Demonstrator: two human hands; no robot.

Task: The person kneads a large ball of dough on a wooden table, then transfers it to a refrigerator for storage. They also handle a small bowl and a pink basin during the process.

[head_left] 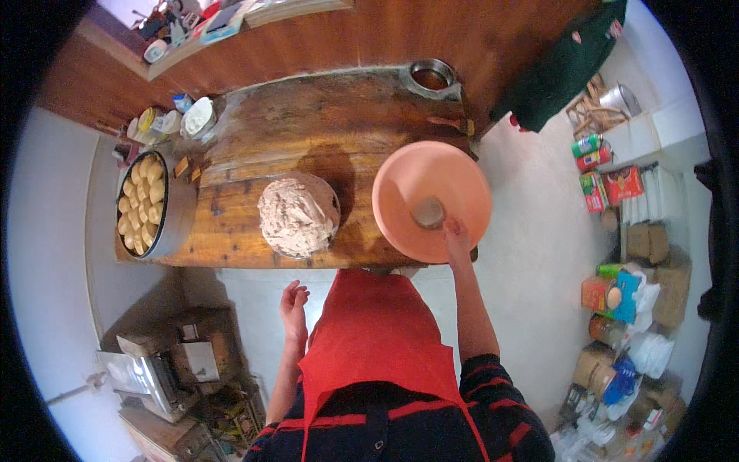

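Small bowl (pixel 428 212) is held by the right hand (pixel 455 230).

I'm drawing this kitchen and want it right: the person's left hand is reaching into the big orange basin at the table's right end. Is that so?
Not quite: it's the right hand that is reaching into the big orange basin at the table's right end, as the head view shows.
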